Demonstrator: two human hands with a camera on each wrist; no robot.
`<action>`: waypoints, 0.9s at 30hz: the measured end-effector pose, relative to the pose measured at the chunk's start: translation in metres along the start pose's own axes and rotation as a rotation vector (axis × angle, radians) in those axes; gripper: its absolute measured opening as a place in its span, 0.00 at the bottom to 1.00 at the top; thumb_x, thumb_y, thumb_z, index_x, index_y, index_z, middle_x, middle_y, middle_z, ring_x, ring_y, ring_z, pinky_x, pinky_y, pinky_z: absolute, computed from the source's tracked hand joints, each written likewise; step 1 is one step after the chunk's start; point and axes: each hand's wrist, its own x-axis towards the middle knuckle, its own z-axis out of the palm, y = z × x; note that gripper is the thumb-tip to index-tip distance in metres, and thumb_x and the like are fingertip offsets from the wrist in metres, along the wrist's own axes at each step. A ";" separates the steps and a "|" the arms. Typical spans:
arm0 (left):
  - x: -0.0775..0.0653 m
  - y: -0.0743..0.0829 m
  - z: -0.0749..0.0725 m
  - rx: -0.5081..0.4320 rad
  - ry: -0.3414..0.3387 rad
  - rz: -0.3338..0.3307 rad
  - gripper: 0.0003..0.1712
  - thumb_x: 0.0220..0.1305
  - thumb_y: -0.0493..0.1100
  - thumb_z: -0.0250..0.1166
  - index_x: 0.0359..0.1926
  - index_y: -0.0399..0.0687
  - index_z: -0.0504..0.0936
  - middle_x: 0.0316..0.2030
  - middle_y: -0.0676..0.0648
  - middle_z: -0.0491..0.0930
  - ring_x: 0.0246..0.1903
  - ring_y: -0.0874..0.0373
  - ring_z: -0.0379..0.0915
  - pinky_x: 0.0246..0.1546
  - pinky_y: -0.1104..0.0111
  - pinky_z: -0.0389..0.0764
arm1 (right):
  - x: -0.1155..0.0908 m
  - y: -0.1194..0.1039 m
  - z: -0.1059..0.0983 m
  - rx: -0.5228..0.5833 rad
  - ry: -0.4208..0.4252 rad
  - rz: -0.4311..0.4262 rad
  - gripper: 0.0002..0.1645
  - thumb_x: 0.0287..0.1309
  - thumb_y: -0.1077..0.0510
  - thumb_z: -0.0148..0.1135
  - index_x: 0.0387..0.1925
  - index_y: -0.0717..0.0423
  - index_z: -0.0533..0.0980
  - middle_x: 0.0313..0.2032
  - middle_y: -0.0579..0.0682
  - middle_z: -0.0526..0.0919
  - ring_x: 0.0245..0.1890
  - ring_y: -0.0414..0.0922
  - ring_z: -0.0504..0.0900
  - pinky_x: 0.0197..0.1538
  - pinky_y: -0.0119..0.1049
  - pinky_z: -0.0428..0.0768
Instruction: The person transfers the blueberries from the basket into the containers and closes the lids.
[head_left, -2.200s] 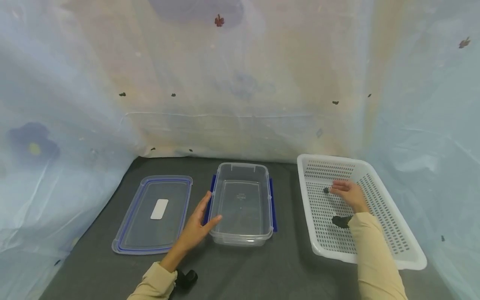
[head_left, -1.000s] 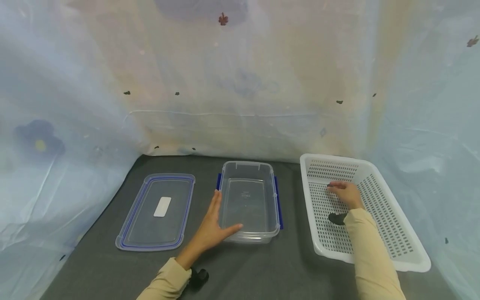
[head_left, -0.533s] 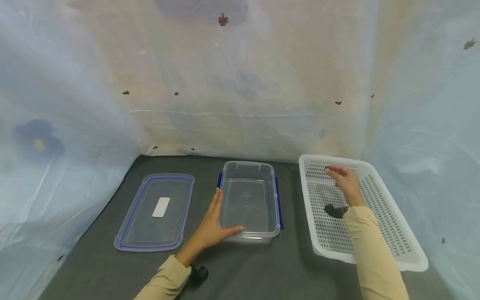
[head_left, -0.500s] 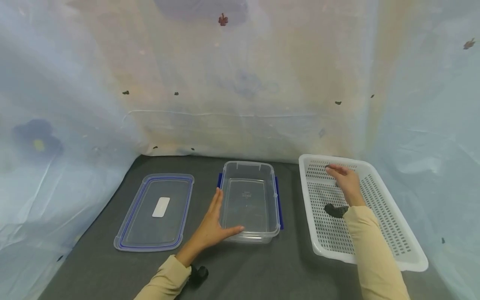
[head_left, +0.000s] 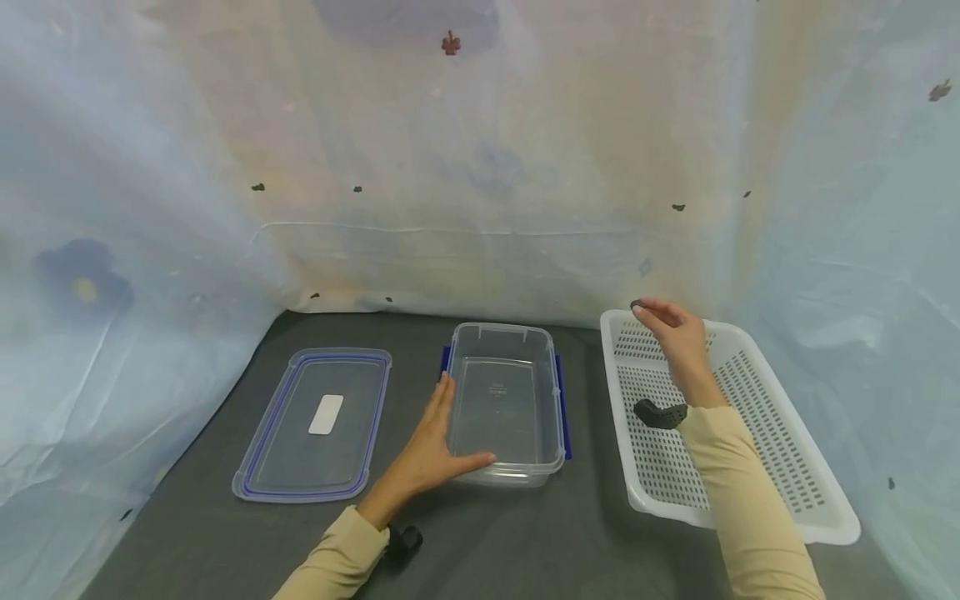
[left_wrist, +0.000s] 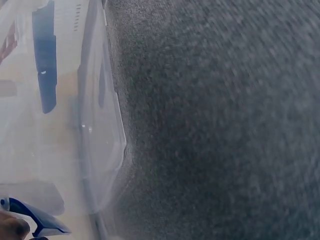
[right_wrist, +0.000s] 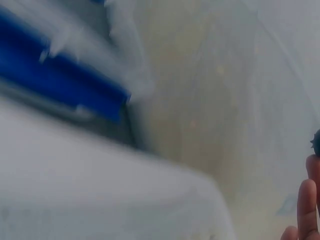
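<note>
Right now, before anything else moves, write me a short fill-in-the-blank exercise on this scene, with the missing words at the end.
1. The right hand, which pinches a small dark thing, is over the ____ basket.
2. The left hand is at the clear box, whose side flaps are ____.
3. In the head view, the clear box stands ____ the lid and the basket.
4. In that view, the lid lies to the box's ____.

Missing words: white; blue; between; left.

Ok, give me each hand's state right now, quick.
Left hand: open, fingers straight, at the near left corner of the clear plastic container.
Right hand: closed, pinching a small dark spiky object between thumb and fingers.
</note>
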 end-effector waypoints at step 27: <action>0.000 0.008 0.017 -0.078 0.004 -0.053 0.77 0.40 0.67 0.77 0.77 0.47 0.35 0.76 0.45 0.31 0.72 0.42 0.35 0.63 0.41 0.53 | -0.017 -0.049 0.098 0.143 -0.201 -0.125 0.21 0.61 0.57 0.67 0.52 0.64 0.78 0.39 0.41 0.82 0.46 0.44 0.77 0.49 0.38 0.70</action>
